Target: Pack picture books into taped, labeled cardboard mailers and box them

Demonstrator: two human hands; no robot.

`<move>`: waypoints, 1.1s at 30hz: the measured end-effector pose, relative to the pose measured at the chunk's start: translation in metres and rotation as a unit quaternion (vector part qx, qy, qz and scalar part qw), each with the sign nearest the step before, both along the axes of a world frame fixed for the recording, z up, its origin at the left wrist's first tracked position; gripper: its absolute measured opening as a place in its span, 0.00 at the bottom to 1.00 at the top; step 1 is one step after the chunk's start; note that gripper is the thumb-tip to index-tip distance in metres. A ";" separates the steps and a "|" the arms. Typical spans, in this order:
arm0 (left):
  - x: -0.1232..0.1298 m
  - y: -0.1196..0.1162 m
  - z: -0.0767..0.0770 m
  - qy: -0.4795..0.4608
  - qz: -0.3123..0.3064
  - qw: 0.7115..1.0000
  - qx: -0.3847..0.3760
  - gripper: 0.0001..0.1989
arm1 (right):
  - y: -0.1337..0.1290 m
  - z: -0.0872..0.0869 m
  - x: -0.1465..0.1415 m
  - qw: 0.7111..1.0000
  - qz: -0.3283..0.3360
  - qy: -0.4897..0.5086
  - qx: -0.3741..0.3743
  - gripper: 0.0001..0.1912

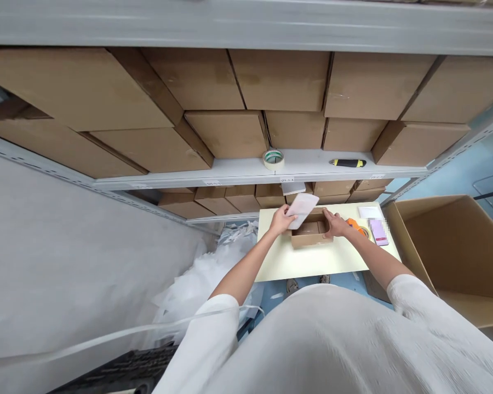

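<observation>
My left hand (281,220) is closed on a flat, pale pinkish-white packet (304,207), tilted above the left side of a small open cardboard box (311,241). What the packet is, I cannot make out. The box stands on a pale yellow tabletop (293,267), and brown cardboard shows inside it. At the box's right wall my right hand (335,225) has its thumb inside and its fingers outside, gripping the edge. Just right of that hand lie an orange tape dispenser (354,225) and a purple-and-white packet (378,232).
Shelves ahead hold rows of cardboard boxes (287,82). A tape roll (273,159) and a black-and-yellow cutter (348,163) rest on the shelf edge. A large open carton (411,246) stands right of the table. White wrapping material (205,279) is heaped at left.
</observation>
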State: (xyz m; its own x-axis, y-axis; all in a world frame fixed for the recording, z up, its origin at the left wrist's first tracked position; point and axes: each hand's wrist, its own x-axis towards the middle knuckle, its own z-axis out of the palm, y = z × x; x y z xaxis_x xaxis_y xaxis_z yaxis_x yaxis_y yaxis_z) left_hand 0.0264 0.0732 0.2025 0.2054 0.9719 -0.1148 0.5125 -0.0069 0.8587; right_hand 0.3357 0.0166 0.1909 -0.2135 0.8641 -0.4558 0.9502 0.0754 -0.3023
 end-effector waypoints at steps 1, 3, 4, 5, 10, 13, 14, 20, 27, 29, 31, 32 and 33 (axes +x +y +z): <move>0.010 0.000 -0.002 0.041 -0.024 0.999 -0.002 0.14 | -0.002 0.001 0.000 1.000 -0.005 0.010 0.008 0.76; 0.024 0.000 -0.006 0.125 -0.065 0.990 -0.009 0.14 | -0.006 0.003 0.001 0.999 -0.013 0.025 0.020 0.78; 0.029 0.002 -0.008 0.165 -0.084 0.983 -0.016 0.14 | -0.008 0.004 0.001 0.999 -0.017 0.032 0.025 0.78; 0.034 0.003 -0.010 0.200 -0.105 0.974 -0.025 0.14 | -0.010 0.004 0.001 0.999 -0.022 0.039 0.028 0.78; 0.051 0.010 -0.015 0.263 -0.210 0.940 -0.055 0.15 | -0.014 0.007 0.002 0.997 -0.028 0.062 0.024 0.79; 0.055 0.009 -0.018 0.253 -0.210 0.943 -0.043 0.16 | -0.014 0.007 0.004 0.998 -0.021 0.065 0.014 0.80; 0.055 0.008 -0.018 0.250 -0.193 0.949 -0.029 0.15 | -0.014 0.007 0.005 0.998 -0.018 0.066 0.012 0.79; 0.025 0.000 -0.015 0.231 -0.091 0.968 0.043 0.16 | -0.015 -0.002 0.009 0.997 -0.012 0.072 0.031 0.77; -0.020 -0.005 -0.030 0.183 0.038 0.980 0.065 0.16 | -0.020 -0.024 0.026 0.993 -0.044 0.078 0.081 0.64; -0.031 -0.005 -0.040 0.142 0.073 0.986 0.057 0.16 | -0.022 -0.032 0.035 0.985 -0.094 0.085 0.113 0.54; -0.040 -0.007 -0.050 0.093 0.111 0.989 0.039 0.15 | -0.023 -0.039 0.046 0.970 -0.161 0.102 0.149 0.43; -0.044 -0.008 -0.056 0.067 0.130 0.989 0.024 0.14 | -0.023 -0.042 0.050 0.960 -0.196 0.117 0.164 0.40; -0.047 -0.009 -0.061 0.042 0.145 0.989 0.003 0.13 | -0.023 -0.045 0.055 0.947 -0.233 0.137 0.172 0.37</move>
State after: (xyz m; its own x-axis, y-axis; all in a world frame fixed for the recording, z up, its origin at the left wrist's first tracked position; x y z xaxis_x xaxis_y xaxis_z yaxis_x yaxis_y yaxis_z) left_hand -0.0211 0.0641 0.1418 -0.0924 0.9892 -0.1134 0.5635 0.1458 0.8131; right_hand 0.3903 -0.0064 0.1464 0.1581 0.9811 -0.1119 0.7940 -0.1937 -0.5762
